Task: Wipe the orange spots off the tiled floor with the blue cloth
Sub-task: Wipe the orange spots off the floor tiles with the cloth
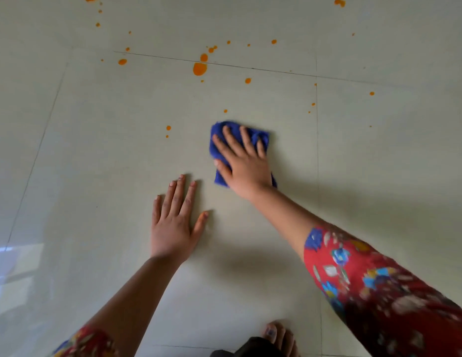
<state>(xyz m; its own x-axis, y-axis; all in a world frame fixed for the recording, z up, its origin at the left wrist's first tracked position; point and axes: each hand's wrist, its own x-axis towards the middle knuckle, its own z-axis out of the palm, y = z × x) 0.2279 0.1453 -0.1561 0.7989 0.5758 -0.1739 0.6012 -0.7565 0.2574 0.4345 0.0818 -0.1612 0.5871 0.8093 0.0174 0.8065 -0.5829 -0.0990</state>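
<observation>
Cloth (pixel 221 128) half hidden under our right hand (pixel 246 166), fingers spread flat; left hand (pixel 173 228) flat on floor (pixel 96 150) beside cloth.

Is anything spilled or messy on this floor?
Yes. Orange spots are splattered over the pale floor tiles, mostly beyond the blue cloth that the right hand presses down. The largest sits near a tile joint.

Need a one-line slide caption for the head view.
Right hand presses the blue cloth on the tiled floor, left hand flat beside it; orange spots lie beyond.
</observation>
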